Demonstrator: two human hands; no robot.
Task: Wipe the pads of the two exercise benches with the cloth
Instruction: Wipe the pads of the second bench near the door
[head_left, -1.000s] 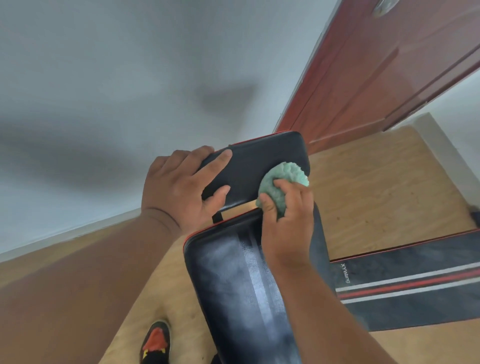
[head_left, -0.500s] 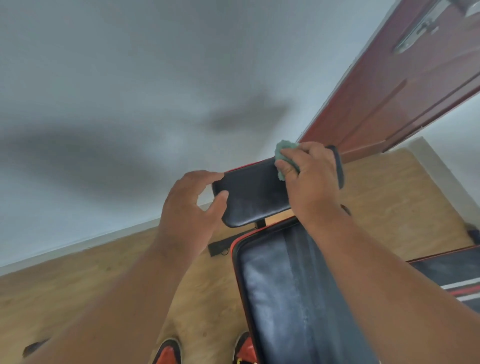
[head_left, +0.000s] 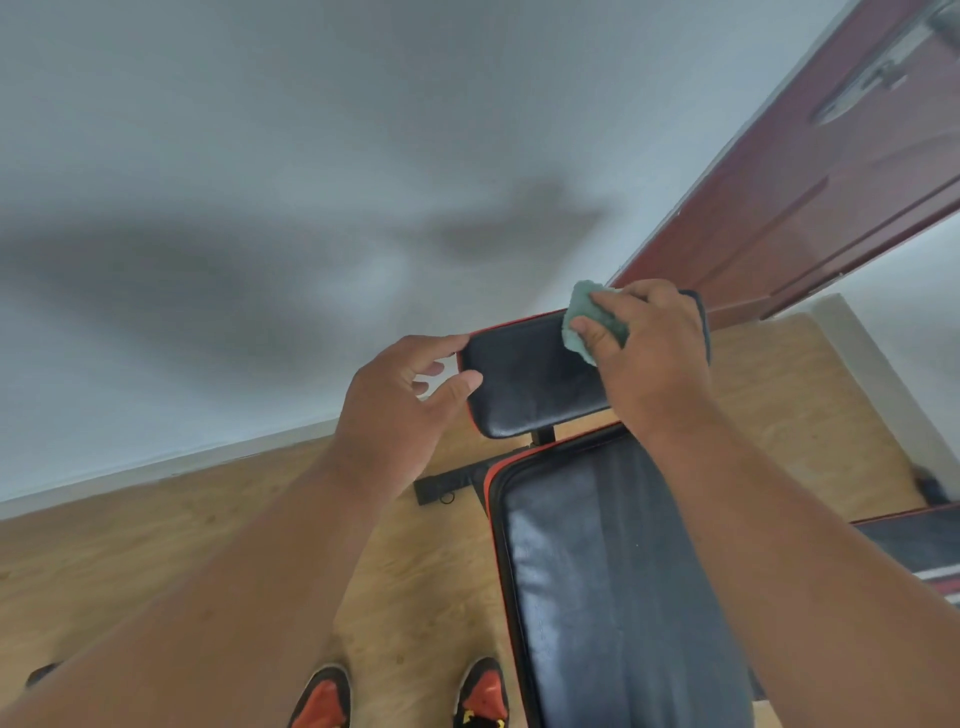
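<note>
While wiping: right hand (head_left: 652, 358) is pinching cloth (head_left: 589, 322) against small pad (head_left: 530, 382).
Bracing: left hand (head_left: 400, 400) is curling around pad's edge, steadying.

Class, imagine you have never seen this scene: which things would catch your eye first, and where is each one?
First comes the right hand, pressing a bunched green cloth against the far top edge of the small black pad at upper centre. The left hand holds that pad's left end, thumb on its face. Nearer, a long black pad with red trim runs toward the lower edge, and orange-and-black shoes stand on the wooden floor to the long pad's left.
</note>
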